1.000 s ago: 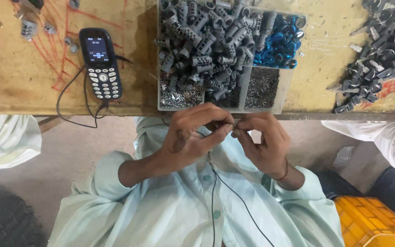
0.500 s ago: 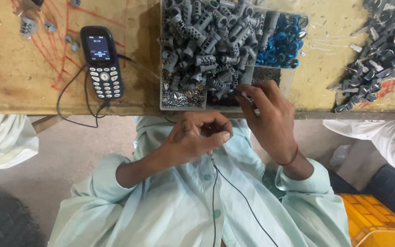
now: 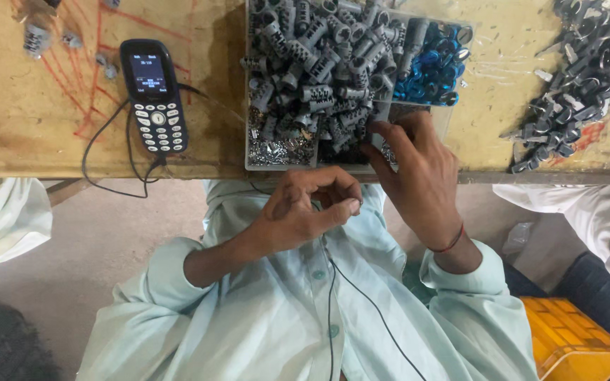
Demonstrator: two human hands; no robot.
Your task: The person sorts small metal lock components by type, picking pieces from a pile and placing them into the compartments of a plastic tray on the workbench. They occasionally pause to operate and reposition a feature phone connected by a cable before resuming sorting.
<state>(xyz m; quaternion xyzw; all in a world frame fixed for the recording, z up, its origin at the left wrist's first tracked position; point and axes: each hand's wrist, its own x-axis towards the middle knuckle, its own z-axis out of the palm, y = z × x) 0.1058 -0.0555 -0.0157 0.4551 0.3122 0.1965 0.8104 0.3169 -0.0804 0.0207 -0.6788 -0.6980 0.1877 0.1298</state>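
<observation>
Right hand (image 3: 418, 176) fingertips dipped in parts tray (image 3: 248, 106), grasp hidden, left hand (image 3: 305, 212) pinched shut, contents too small to tell

The left hand (image 3: 305, 212) sits mid-frame, fingers curled into a loose pinching grip. The right hand (image 3: 418, 176) reaches toward the upper centre, fingers spread downward.

Worn wooden table (image 3: 51, 127), grey floor (image 3: 107, 233)
</observation>
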